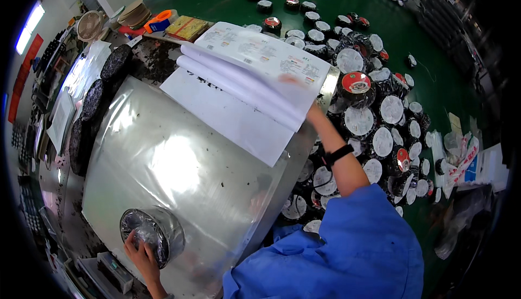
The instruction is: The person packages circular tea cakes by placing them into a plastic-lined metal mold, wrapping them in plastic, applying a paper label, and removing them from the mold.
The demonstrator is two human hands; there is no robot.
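Near the front left of the metal tabletop (211, 177), a round, dark package in clear plastic film (161, 233) has its film bunched up on one face. My left hand (142, 256) is on it, with fingers bent against the gathered film. Across the table, my right arm reaches to a stack of white printed label sheets (260, 55). My right hand (296, 84) is smeared by motion over their right side, so its fingers cannot be made out. One sheet (233, 112) is curled back on itself, its blank side up.
Many black wrapped round packages (359, 122) with white or red labels are heaped on the green floor to the right. Dark round slabs (93, 101) line the table's left side. A fan (90, 26), an orange-and-blue tape dispenser (160, 21) and a yellow box (186, 28) stand behind.
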